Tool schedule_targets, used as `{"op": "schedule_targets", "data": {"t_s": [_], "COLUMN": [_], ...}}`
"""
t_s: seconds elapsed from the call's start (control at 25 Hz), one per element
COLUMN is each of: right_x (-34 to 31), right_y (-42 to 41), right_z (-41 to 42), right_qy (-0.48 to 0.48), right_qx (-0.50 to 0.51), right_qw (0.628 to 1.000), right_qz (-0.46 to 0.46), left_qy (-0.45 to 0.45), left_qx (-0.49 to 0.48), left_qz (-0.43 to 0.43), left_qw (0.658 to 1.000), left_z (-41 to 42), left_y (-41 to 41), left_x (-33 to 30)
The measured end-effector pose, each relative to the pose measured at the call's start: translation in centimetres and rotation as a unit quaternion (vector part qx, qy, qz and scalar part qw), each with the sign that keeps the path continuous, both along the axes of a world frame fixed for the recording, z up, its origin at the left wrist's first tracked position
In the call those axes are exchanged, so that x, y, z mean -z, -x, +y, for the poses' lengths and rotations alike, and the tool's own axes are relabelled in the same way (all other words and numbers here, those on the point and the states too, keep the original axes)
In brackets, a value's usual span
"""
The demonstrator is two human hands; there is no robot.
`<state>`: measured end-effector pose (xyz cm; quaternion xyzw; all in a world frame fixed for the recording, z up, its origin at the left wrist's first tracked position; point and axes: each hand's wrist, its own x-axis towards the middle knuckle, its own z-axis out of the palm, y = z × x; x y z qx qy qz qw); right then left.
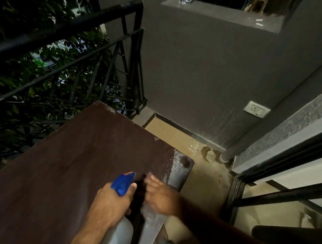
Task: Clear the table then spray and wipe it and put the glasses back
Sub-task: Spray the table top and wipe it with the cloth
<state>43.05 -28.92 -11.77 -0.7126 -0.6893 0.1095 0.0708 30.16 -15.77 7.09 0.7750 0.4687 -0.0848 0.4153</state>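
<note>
The dark brown table [73, 156] fills the lower left, and its near right corner shows a wet, speckled strip [176, 167]. Over that corner my left hand [111, 205] grips a spray bottle [122, 182] with a blue head and a pale body, its nozzle pointing away from me. Just to its right, my right hand [162, 193] is blurred by motion and seems to hold a dark cloth [139, 191] against the tabletop. A clear glass [185, 1] shows at the very top on the grey ledge [217, 19].
A black metal railing [73, 57] with foliage behind it runs along the table's far left side. A grey wall with a socket [256, 109] stands ahead. The tan floor with a drain [211, 155] lies right of the table, beside black door bars [278, 191].
</note>
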Motion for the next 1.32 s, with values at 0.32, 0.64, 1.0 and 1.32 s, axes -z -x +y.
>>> {"op": "schedule_targets", "data": {"t_s": [0.32,0.64,1.0,1.32], "right_x": [-2.4,-0.8,-1.0,0.7], "right_y": [-11.0,3.0,3.9,-9.0], "right_z": [9.3,-0.8,-3.3,-0.6], "right_qy": [-0.003,-0.030,-0.038,-0.003], "right_qx": [0.370,0.106,0.087,0.377], "right_qw": [0.928,0.993,0.995,0.926], "right_qz": [0.049,0.035,0.020,0.012], "left_qy": [-0.002,-0.011,0.013,0.013], "left_qx": [-0.089,-0.048,0.037,0.040], "left_qz": [-0.021,-0.018,-0.003,0.005], "left_qw": [0.996,0.999,0.999,0.999], "left_z": [0.6,0.7,-0.8,-0.7], "left_y": [-0.7,-1.9,-3.6,-3.1], "left_x": [-0.1,-0.5,0.5,1.4]}}
